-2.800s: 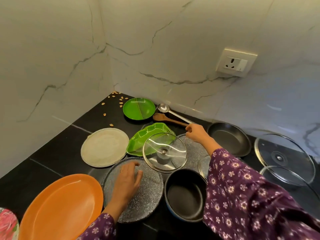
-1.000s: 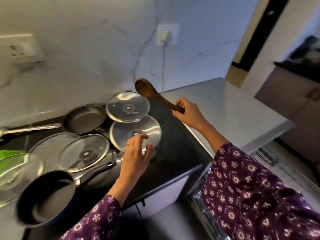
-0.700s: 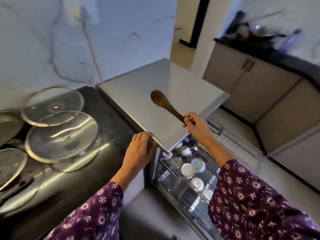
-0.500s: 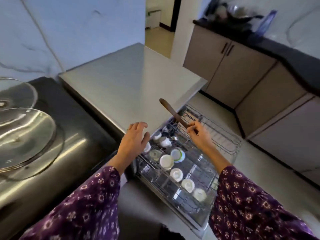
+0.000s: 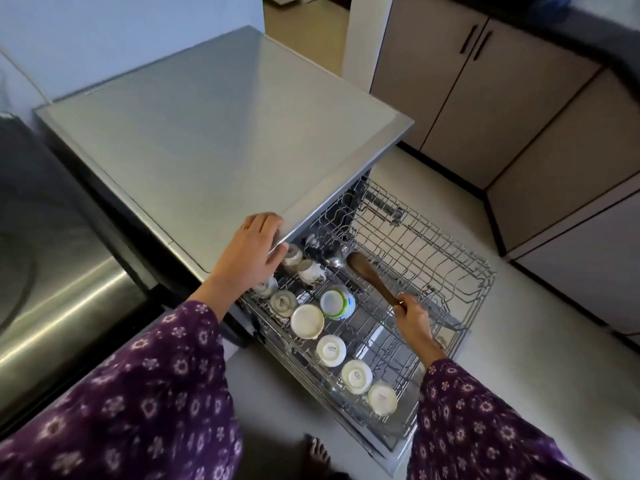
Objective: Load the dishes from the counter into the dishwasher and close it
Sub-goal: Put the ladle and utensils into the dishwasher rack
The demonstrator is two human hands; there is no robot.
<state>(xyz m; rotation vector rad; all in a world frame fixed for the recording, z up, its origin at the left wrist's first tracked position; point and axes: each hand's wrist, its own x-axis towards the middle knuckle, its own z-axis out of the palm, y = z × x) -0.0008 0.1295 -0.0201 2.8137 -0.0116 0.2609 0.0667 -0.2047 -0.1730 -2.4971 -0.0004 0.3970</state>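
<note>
Right hand [image 5: 414,318] clenched on the handle of the wooden spoon [image 5: 370,275], its bowl low over the rack [image 5: 433,244] beside a metal ladle [image 5: 335,262], left hand [image 5: 252,251] released, flat on the dishwasher top [image 5: 221,133]; risk: dropped loose, the spoon slips through the wires or clips the cups [image 5: 307,321].

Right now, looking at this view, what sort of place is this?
Most likely a home kitchen: a dishwasher stands open, its rack pulled out and holding upturned cups, base cabinets stand beyond it, and the right hand holds a wooden spoon.
</note>
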